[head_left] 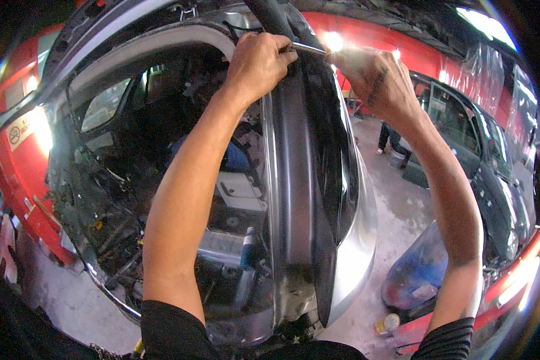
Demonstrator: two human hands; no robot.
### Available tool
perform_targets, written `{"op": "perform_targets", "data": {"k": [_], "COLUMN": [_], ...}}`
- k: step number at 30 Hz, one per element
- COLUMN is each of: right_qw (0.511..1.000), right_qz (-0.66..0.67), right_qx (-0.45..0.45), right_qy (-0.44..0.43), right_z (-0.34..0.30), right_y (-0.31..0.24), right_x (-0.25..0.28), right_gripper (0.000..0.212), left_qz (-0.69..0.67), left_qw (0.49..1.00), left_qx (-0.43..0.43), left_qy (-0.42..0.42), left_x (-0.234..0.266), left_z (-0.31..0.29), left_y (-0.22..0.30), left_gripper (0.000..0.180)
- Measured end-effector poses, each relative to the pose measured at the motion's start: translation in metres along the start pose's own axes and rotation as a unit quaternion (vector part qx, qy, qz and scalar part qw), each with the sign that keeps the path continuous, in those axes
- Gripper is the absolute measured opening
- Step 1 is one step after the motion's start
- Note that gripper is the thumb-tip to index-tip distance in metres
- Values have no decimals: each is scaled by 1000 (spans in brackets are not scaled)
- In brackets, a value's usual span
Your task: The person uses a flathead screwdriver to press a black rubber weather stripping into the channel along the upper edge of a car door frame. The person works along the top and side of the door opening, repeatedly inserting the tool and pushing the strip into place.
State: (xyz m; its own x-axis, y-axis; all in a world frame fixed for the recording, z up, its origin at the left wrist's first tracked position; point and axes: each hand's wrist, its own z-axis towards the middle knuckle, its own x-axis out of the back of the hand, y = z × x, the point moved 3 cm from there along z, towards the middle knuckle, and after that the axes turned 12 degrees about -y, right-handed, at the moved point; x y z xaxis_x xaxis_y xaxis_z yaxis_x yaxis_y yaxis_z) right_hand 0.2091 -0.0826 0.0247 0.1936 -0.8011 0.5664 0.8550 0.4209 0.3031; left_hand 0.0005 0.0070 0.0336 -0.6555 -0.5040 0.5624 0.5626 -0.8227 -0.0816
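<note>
Both arms reach up to the top of a stripped car body's rear pillar [294,156], painted dark grey. My right hand [375,81], somewhat blurred, is closed round the handle end of a screwdriver-like tool [309,48] with a slim metal shaft. The shaft points left toward the pillar's upper end. My left hand [258,66] is closed at its tip, thumb and fingers pinched around it; whatever else lies between those fingers is hidden. A dark strut or bar [270,17] rises just behind my hands.
The open rear of the car holds bare metal, wiring and a light grey panel [240,191]. A silver outer body panel [354,264] curves down right. Beyond stand a blue drum [417,270], a can [387,324], a dark car [456,132] and a person's legs [390,138].
</note>
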Motion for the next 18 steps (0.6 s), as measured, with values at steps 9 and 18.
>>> {"op": "perform_targets", "data": {"k": [9, 18], "right_qw": [974, 921], "right_qz": [-124, -103], "right_qx": [103, 298], "right_qy": [158, 227], "right_z": [52, 160], "right_y": [57, 102], "right_x": [-24, -45], "right_gripper": [48, 38], "left_qz": [-16, -27], "left_qw": [996, 992], "left_qx": [68, 116], "left_qy": [58, 36], "left_x": [-9, -12], "left_z": [1, 7], "left_y": [-6, 3], "left_gripper": [19, 21]}}
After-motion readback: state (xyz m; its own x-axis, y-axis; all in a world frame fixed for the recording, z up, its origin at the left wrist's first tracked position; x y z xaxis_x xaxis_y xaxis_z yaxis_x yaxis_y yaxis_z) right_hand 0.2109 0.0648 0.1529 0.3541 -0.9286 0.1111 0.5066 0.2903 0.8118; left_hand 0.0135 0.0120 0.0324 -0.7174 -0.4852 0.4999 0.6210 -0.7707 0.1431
